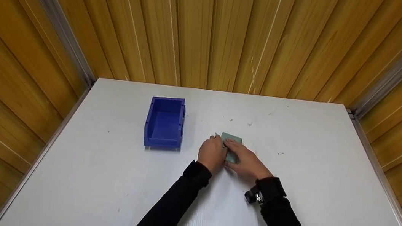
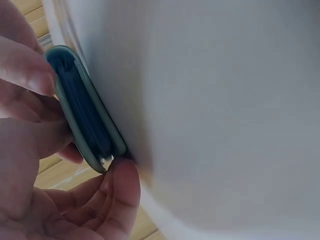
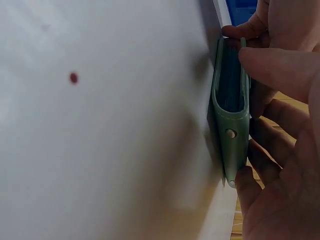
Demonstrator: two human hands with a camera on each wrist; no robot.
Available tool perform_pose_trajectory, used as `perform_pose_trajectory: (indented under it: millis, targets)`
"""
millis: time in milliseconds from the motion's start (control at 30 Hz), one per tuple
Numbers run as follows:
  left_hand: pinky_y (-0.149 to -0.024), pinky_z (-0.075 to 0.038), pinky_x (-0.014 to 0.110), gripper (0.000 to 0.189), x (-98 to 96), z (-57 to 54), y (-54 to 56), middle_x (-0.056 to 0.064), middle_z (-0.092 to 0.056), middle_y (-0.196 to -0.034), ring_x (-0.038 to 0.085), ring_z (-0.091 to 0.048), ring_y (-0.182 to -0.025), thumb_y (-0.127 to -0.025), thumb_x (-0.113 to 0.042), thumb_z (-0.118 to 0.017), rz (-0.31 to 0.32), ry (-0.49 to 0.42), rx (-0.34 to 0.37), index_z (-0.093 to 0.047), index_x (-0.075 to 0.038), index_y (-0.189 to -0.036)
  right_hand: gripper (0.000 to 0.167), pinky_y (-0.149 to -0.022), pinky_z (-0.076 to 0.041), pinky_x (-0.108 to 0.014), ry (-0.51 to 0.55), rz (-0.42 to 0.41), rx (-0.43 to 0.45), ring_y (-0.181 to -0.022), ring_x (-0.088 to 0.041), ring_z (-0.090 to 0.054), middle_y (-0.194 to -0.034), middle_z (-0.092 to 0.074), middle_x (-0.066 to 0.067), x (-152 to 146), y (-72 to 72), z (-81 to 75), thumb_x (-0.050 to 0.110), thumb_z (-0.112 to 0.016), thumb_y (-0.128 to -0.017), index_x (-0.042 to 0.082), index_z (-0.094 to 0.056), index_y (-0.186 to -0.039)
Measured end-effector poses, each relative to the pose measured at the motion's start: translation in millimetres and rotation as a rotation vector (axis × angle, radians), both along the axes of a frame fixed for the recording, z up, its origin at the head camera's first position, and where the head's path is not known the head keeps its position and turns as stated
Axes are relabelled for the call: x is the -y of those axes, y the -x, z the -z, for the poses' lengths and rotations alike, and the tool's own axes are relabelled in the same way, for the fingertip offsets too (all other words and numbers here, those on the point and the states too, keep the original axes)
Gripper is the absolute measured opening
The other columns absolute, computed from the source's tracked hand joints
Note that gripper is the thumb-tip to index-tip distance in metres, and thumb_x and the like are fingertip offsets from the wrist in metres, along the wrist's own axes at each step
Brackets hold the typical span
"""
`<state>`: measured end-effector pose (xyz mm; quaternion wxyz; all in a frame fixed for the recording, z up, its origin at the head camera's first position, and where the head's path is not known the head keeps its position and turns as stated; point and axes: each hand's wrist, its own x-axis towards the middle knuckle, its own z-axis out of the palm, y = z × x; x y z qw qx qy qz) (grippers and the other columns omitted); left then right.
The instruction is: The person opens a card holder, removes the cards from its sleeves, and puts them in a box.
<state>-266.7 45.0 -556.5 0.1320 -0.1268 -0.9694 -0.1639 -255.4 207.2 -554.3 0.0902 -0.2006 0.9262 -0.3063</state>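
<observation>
"Where does the green case lie?"

"On the desk, right of the blue bin, between the hands. Its long axis runs roughly near to far, with blue layers showing at the near end."

"Which hand is nearer?"

"Neither; both touch it. The left hand pinches the left edge between thumb and finger. The right hand comes from the right and grips it, thumb by the near end, other fingers over the top."

"Is the left edge loose?"

"I can't tell; fingers cover most of it."
</observation>
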Motion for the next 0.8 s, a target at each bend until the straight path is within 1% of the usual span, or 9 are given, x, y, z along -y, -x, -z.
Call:
perform_pose_trajectory:
  millis: [67,200,300,400,433,533,600,700,800]
  targets:
    - [-0.071,-0.06,0.036,0.041,-1.8,0.7,0.0,0.017,-0.073,-0.094,0.028,-0.073,-0.08,-0.097,-0.023,-0.07,-0.002,0.032,-0.051,-0.067,0.012,-0.118,0.074,-0.121,-0.031,-0.057,0.004,0.003,0.003,-0.152,-0.041,-0.034,-0.166,-0.036,-0.017,-0.1,0.1,0.1,0.023,-0.072,-0.097,0.01,-0.037,-0.161]
    - [-0.065,-0.059,0.032,0.025,-3.7,1.5,0.3,0.011,-0.072,-0.086,0.023,-0.072,-0.074,-0.099,-0.021,-0.065,0.012,0.12,-0.129,-0.071,0.003,-0.104,0.076,-0.121,-0.031,-0.056,0.028,0.012,0.014,-0.152,-0.04,-0.035,-0.166,-0.036,-0.017,-1.2,0.7,0.4,0.022,-0.072,-0.097,0.01,-0.034,-0.162]
    - [-0.065,-0.058,0.028,0.022,-4.9,0.9,1.2,0.005,-0.071,-0.086,0.017,-0.071,-0.075,-0.102,-0.022,-0.059,0.048,0.315,-0.172,-0.071,-0.004,-0.101,0.08,-0.121,-0.031,-0.056,0.062,0.028,0.026,-0.152,-0.04,-0.035,-0.166,-0.036,-0.017,-2.8,1.4,0.3,0.022,-0.073,-0.096,0.01,-0.031,-0.163]
    - [-0.066,-0.057,0.026,0.02,-6.1,-0.5,1.3,0.002,-0.071,-0.086,0.014,-0.07,-0.077,-0.103,-0.024,-0.059,0.079,0.411,-0.18,-0.069,-0.006,-0.104,0.084,-0.121,-0.031,-0.056,0.077,0.042,0.037,-0.152,-0.04,-0.035,-0.166,-0.035,-0.017,-3.8,1.2,0.7,0.022,-0.074,-0.096,0.011,-0.027,-0.164]
    - [-0.066,-0.057,0.026,0.02,-6.7,-1.1,1.1,0.002,-0.071,-0.086,0.014,-0.07,-0.077,-0.102,-0.024,-0.06,0.087,0.42,-0.178,-0.069,-0.006,-0.106,0.084,-0.121,-0.031,-0.056,0.077,0.041,0.035,-0.152,-0.041,-0.035,-0.166,-0.035,-0.017,-3.7,1.3,1.1,0.023,-0.073,-0.096,0.012,-0.026,-0.165]
    - [-0.064,-0.058,0.027,0.023,-8.9,-2.6,1.1,0.003,-0.073,-0.085,0.015,-0.072,-0.075,-0.098,-0.023,-0.065,0.069,0.331,-0.169,-0.066,-0.003,-0.11,0.084,-0.121,-0.032,-0.055,0.072,0.036,0.029,-0.151,-0.04,-0.036,-0.166,-0.036,-0.016,-2.9,0.9,1.4,0.021,-0.073,-0.095,0.013,-0.027,-0.164]
    - [-0.063,-0.058,0.028,0.025,-9.9,-2.8,1.0,0.004,-0.073,-0.084,0.017,-0.072,-0.075,-0.097,-0.022,-0.066,0.052,0.296,-0.169,-0.066,-0.002,-0.111,0.083,-0.122,-0.031,-0.054,0.074,0.032,0.024,-0.151,-0.039,-0.037,-0.165,-0.037,-0.016,-1.8,0.8,1.5,0.021,-0.074,-0.094,0.014,-0.029,-0.164]
    - [-0.065,-0.058,0.028,0.028,-10.8,-2.7,0.3,0.004,-0.074,-0.086,0.017,-0.073,-0.076,-0.098,-0.022,-0.066,0.038,0.297,-0.168,-0.066,0.0,-0.115,0.082,-0.122,-0.031,-0.054,0.078,0.029,0.021,-0.151,-0.038,-0.037,-0.165,-0.038,-0.015,-1.5,0.4,1.2,0.02,-0.074,-0.094,0.014,-0.031,-0.163]
    - [-0.066,-0.058,0.029,0.028,-10.6,-2.8,-0.4,0.005,-0.074,-0.088,0.018,-0.073,-0.078,-0.1,-0.022,-0.064,0.045,0.302,-0.152,-0.065,-0.001,-0.117,0.081,-0.121,-0.032,-0.055,0.076,0.029,0.009,-0.151,-0.039,-0.037,-0.164,-0.039,-0.016,-2.2,0.2,0.5,0.022,-0.074,-0.096,0.013,-0.031,-0.163]
